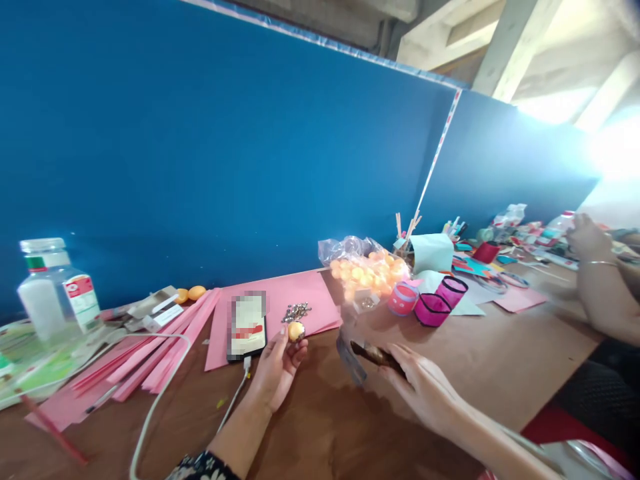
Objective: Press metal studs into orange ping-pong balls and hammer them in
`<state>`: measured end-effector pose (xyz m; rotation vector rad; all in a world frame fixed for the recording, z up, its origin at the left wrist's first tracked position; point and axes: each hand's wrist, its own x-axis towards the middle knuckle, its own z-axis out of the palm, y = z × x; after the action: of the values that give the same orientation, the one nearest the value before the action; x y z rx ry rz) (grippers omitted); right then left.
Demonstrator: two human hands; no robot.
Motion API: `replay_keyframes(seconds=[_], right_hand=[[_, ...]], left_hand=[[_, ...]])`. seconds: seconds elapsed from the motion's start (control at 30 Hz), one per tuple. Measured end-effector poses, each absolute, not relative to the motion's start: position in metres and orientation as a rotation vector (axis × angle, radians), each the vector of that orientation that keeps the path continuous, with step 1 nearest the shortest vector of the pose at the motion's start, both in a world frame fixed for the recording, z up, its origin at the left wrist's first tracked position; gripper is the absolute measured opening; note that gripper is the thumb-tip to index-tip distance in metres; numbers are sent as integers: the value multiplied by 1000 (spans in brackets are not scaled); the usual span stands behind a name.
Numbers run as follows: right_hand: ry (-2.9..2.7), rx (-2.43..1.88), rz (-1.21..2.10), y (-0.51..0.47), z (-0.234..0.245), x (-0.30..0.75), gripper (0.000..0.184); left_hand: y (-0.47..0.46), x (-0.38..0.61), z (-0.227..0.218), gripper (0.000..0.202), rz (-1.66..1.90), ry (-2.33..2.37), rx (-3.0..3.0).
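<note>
My left hand (281, 368) pinches a small yellow-orange ball (296, 331) between thumb and fingers, just in front of a pile of small shiny metal pieces (297, 312). Dark or metallic bits show at the ball's lower edge, too small to name. Fingers of my right hand (419, 383) wrap round the brown handle of a hammer (376, 355). Its grey head is blurred and points toward my left hand, apart from the ball. The metal pieces lie on pink paper (320, 300), beside a phone (247, 327) with a white cable plugged in.
Behind stands a clear bag of orange balls (370, 270), near magenta cylinders (433, 309). Pink strips (170, 340), a plastic bottle (55, 293) and two orange balls (190, 294) are left. At right, another person's hand (591, 238) is raised over the cluttered table. A blue partition (250, 147) closes the back.
</note>
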<state>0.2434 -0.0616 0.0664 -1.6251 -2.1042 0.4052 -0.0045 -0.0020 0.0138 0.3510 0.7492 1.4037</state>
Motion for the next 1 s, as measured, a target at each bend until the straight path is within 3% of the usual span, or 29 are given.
replay_keyframes(seconds=[0.37,0.73,1.0], right_hand=[[-2185,-1848,103,-49,30,305,28],[-2150,-1766,-33,-36,36,318,32],[-2124,-1284,301,-5,72,196,27]], left_hand=[[-4,-4,14,9,1385,778,366],[-10,-1,17,20,1303,769,571],[-20,2,22,36,1178,777,856]])
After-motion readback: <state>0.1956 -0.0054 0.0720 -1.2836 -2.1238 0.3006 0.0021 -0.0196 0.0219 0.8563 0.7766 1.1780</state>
